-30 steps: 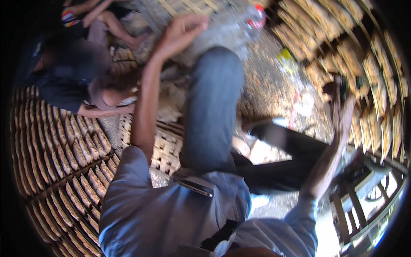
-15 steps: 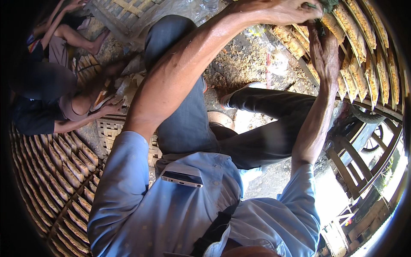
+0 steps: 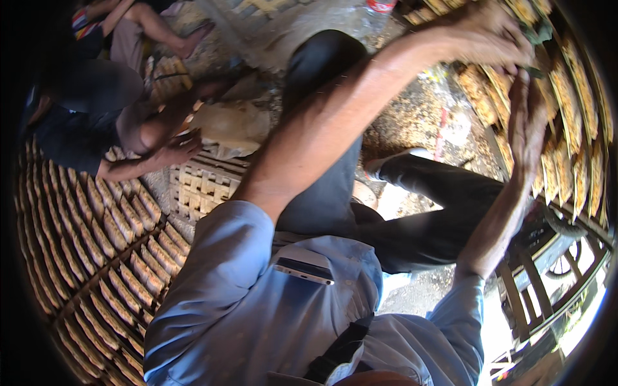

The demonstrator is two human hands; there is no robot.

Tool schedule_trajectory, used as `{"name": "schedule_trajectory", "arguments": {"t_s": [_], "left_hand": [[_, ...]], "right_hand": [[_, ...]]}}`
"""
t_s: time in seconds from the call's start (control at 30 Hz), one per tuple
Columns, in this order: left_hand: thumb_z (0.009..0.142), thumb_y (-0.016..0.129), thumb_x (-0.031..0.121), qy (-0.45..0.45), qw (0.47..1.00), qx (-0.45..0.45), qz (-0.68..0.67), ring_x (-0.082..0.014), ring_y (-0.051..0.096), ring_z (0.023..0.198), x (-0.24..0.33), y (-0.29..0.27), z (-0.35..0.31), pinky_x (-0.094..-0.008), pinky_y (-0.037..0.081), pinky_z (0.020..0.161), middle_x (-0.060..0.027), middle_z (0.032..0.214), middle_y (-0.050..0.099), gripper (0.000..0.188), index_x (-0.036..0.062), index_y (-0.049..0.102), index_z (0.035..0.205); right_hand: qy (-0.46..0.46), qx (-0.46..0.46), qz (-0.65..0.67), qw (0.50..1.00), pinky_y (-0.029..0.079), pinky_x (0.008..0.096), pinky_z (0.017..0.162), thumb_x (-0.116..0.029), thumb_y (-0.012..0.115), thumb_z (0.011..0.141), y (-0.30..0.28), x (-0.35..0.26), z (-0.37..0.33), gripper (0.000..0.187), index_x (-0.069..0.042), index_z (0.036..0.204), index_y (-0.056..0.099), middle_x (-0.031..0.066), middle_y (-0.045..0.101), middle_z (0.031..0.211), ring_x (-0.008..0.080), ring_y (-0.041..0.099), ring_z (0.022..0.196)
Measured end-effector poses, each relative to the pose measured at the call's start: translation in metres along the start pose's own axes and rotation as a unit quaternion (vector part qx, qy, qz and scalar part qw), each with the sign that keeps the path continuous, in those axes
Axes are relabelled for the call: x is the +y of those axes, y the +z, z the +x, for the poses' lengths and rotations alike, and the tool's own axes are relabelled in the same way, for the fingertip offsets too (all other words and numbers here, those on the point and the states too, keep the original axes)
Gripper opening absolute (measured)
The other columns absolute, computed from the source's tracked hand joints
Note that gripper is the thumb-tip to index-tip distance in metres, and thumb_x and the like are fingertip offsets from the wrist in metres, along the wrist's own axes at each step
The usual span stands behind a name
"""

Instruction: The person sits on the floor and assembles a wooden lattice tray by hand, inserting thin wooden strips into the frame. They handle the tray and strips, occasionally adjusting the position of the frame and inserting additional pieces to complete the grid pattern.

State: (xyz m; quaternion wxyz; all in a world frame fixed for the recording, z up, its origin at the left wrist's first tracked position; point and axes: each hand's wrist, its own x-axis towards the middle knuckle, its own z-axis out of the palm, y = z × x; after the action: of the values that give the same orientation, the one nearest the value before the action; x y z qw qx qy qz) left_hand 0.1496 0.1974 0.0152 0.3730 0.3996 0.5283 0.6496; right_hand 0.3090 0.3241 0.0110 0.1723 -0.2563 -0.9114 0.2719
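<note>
Both my arms reach to the upper right, over a rack of long narrow strips (image 3: 566, 90) topped with a rough yellow-orange crust. My left hand (image 3: 492, 35) is closed, its fingers curled around a dark green, leaf-like piece (image 3: 541, 33) that sticks out past the knuckles. Just below it my right hand (image 3: 529, 116) points upward, fingers pressed together, its tips meeting the left fingertips at the green piece. What lies between the right fingertips is hidden. Both hands are directly above the strips.
Another person (image 3: 84, 122) sits at the left beside a woven bamboo basket (image 3: 206, 190). More strips (image 3: 116, 225) fill a rack at lower left. Crumbs litter the floor (image 3: 425, 122). A phone (image 3: 306, 270) sits in my shirt pocket. A slatted wooden frame (image 3: 534, 283) stands at right.
The whole view has shifted, so most things appear lower and further right. My hands stay together over the crusted strips with the green piece. The other person's arm has moved slightly.
</note>
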Motion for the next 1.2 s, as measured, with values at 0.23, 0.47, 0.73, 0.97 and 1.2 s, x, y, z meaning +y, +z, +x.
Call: {"name": "schedule_trajectory", "arguments": {"t_s": [0.23, 0.47, 0.73, 0.97, 1.2], "left_hand": [[0.086, 0.077, 0.042, 0.037, 0.978, 0.096, 0.18, -0.0285, 0.064, 0.108, -0.03, 0.01, 0.026, -0.0392, 0.053, 0.096, -0.0131, 0.112, 0.067, 0.043, 0.0107, 0.075, 0.116], [0.088, 0.074, 0.043, 0.069, 0.993, 0.098, -0.017, -0.0377, 0.038, 0.137, -0.04, -0.019, 0.009, -0.049, 0.036, 0.114, -0.0187, 0.136, 0.042, 0.049, 0.0096, 0.06, 0.12], [0.093, 0.069, 0.032, 0.084, 0.978, 0.17, 0.084, -0.0304, 0.054, 0.112, -0.007, -0.033, -0.032, -0.0401, 0.048, 0.091, -0.0157, 0.12, 0.054, 0.036, 0.0038, 0.062, 0.115], [0.099, 0.066, 0.022, 0.102, 0.958, 0.217, 0.157, -0.0239, 0.069, 0.089, 0.028, -0.051, -0.045, -0.0323, 0.059, 0.072, -0.0131, 0.105, 0.065, 0.026, -0.0012, 0.063, 0.111], [0.101, 0.064, 0.017, 0.047, 0.97, 0.174, 0.164, -0.0219, 0.072, 0.09, 0.02, -0.071, -0.034, -0.0319, 0.06, 0.073, -0.0114, 0.105, 0.069, 0.021, 0.0001, 0.065, 0.114]], "right_hand": [[-0.013, -0.057, -0.024, 0.998, 0.038, 0.0397, 0.064, -0.049, 0.044, 0.11, 0.007, 0.009, 0.005, 0.055, 0.002, 0.116, 0.063, 0.0059, 0.048, 0.078, 0.0176, 0.042, 0.072], [-0.073, -0.235, 0.02, 0.969, 0.051, 0.0302, 0.072, -0.057, 0.046, 0.105, -0.059, -0.029, 0.033, 0.064, -0.005, 0.139, 0.06, 0.0088, 0.065, 0.108, 0.0171, 0.058, 0.09], [-0.187, -0.216, 0.01, 0.958, 0.05, 0.0329, 0.082, -0.065, 0.047, 0.101, -0.041, -0.027, -0.012, 0.071, -0.006, 0.139, 0.061, 0.0095, 0.065, 0.118, 0.0193, 0.059, 0.1], [-0.212, -0.209, 0.004, 0.955, 0.049, 0.0339, 0.086, -0.059, 0.047, 0.102, -0.02, -0.013, -0.038, 0.067, -0.006, 0.141, 0.059, 0.0104, 0.064, 0.122, 0.0199, 0.058, 0.105], [-0.211, -0.192, 0.022, 0.958, 0.048, 0.0348, 0.09, -0.054, 0.048, 0.103, -0.015, 0.001, -0.047, 0.062, -0.007, 0.143, 0.056, 0.0113, 0.063, 0.125, 0.0206, 0.057, 0.109]]}}
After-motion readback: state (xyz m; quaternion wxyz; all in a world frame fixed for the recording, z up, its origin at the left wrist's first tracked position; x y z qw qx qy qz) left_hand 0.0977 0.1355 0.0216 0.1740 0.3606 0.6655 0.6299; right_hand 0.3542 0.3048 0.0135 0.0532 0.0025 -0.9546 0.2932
